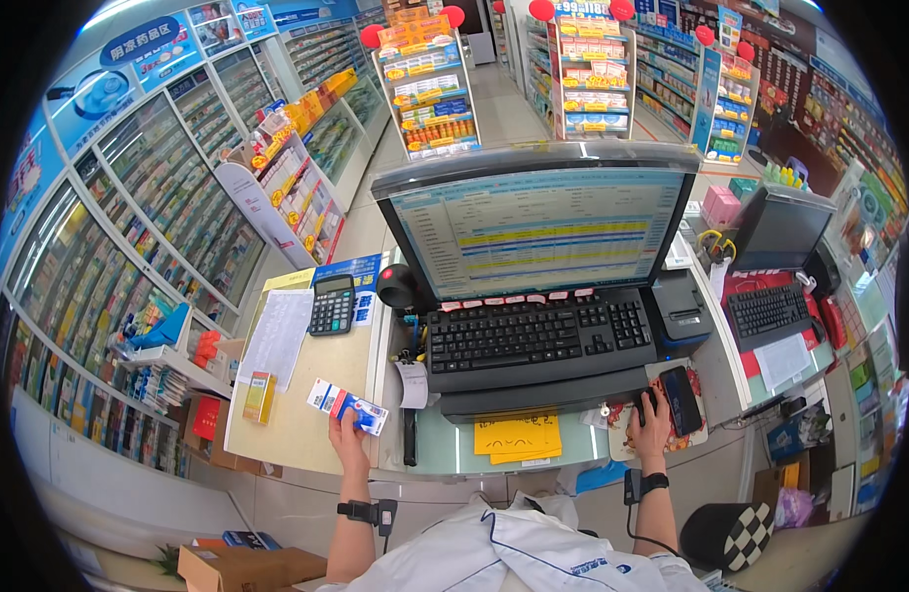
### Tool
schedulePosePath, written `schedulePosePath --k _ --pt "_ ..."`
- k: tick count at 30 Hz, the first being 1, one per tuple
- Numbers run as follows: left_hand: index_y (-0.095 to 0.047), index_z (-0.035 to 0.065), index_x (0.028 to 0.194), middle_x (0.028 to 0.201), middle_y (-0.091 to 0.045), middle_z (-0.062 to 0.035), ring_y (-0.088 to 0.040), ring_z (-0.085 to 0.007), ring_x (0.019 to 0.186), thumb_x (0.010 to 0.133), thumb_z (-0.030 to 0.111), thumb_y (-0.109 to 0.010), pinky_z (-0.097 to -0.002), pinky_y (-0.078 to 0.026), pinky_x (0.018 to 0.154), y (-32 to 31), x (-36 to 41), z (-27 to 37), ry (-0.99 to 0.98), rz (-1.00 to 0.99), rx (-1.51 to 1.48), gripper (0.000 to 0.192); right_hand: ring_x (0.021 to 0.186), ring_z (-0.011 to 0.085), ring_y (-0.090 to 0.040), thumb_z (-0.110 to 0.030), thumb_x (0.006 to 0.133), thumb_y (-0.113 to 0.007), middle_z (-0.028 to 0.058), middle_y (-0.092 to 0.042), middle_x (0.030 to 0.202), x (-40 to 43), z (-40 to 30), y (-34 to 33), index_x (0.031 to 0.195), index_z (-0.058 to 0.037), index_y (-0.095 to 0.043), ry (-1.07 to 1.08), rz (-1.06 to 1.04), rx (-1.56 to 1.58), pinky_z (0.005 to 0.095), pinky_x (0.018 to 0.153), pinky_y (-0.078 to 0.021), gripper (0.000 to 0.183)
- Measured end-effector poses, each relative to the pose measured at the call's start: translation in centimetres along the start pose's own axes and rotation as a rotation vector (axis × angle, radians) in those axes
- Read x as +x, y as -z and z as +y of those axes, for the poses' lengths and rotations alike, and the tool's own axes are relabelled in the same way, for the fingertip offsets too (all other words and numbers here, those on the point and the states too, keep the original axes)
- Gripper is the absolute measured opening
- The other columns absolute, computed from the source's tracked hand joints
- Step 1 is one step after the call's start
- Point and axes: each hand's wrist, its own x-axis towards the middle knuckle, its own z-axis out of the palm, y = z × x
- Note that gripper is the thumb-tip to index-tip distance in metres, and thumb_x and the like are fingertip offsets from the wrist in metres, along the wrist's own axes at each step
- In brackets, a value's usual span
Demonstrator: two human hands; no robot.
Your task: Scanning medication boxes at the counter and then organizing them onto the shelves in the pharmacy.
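My left hand (349,438) grips the lower edge of a white, blue and red medicine box (348,406) over the cream counter (321,444). Left of it a small yellow box (259,398) stands beside printed papers (275,337) and a black calculator (331,305). My right hand (651,425) rests on a black computer mouse (636,407), mostly hidden under the fingers, on a patterned mouse pad (619,436). A dark smartphone (680,401) lies just right of it. Between my hands are a black keyboard (539,333) and a lit monitor (536,229) behind it.
A black scanner-like device (397,286) stands left of the monitor, and a small black printer (680,311) is right of the keyboard. Yellow paper notes (517,436) lie near the glass counter's front edge. A second monitor (784,229) stands at right. An open cardboard box (240,566) is at lower left.
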Motion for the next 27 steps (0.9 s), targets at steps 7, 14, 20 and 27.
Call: schedulePosePath --k 7,14,20,27 --pt "-0.054 0.0083 0.11 0.095 -0.06 -0.0005 -0.06 -0.0092 0.081 0.091 0.022 -0.058 -0.0263 -0.052 0.069 0.1 0.2 -0.3 -0.01 -0.011 0.004 0.024 0.116 0.0386 -0.049 -0.01 0.079 -0.064 0.0186 -0.048 0.129 -0.1 0.2 -0.1 0.116 -0.0055 -0.057 -0.001 0.007 -0.01 0.0436 0.094 -0.0433 0.037" --pt "-0.054 0.0089 0.109 0.1 -0.06 -0.0028 -0.061 -0.0157 0.09 0.088 0.018 -0.056 -0.0344 -0.052 0.08 0.8 0.1 0.1 0.047 -0.033 -0.061 0.023 0.118 0.0381 -0.047 -0.011 0.078 -0.065 0.0181 -0.047 0.13 -0.3 0.3 0.0 0.12 -0.0057 -0.055 -0.013 -0.001 -0.004 0.044 0.096 -0.0416 0.043" --pt "-0.048 0.0052 0.125 0.13 -0.049 -0.0159 -0.042 -0.0361 0.126 0.078 0.006 -0.049 -0.055 -0.029 0.108 -3.0 -2.1 4.9 0.366 -0.417 -0.608 0.047 0.127 0.0376 -0.038 -0.013 0.077 -0.066 0.0205 -0.044 0.134 -0.2 0.6 -0.3 0.131 -0.0005 -0.044 0.014 0.036 -0.001 0.0447 0.105 -0.0331 0.06" --pt "-0.043 0.0112 0.134 0.138 -0.042 -0.0191 -0.035 -0.0372 0.132 0.075 0.001 -0.047 -0.0548 -0.025 0.111 -4.2 -1.6 6.0 0.435 -0.72 -0.804 0.06 0.127 0.0363 -0.038 -0.016 0.083 -0.063 0.0208 -0.044 0.133 -0.2 1.1 -1.0 0.131 0.0017 -0.042 -0.011 0.038 -0.023 0.0435 0.105 -0.0328 0.056"
